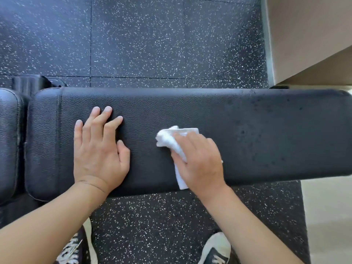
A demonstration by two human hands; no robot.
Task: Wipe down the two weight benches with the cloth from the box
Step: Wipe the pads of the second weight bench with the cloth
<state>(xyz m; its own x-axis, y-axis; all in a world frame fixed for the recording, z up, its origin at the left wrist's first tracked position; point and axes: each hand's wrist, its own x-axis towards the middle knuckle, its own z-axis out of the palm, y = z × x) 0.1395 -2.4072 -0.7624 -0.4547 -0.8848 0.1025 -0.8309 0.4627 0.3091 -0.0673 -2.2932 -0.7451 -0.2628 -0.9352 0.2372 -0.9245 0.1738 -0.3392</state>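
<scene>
- Speckled black rubber flooring [152,44] fills our view above and below the bench, laid in square tiles with thin seams between them.
- At the far left we see a second black pad [8,140], separated from the main pad by a narrow gap; a piece of black frame [30,82] shows behind that gap.
- Across the middle runs the long black bench pad [266,130], grained like leather, with a stitched seam near its left end and small dark spots scattered over its right half.
- Our left hand [99,149] lies flat on the pad's left-centre part, fingers straight and slightly spread, thumb out to the side, holding nothing.
- Just right of it, our right hand [200,161] presses the white cloth [171,138] onto the pad; the fingers curl over the bunched cloth, part of which sticks out ahead of the fingertips and part trails back under the palm to the pad's near edge.
- Below, near the bottom edge, a dark shoe with a white toe [217,248] stands on the flooring.
- At the upper right we see a beige wall [304,35], and pale flooring [327,216] lies along the right edge.
</scene>
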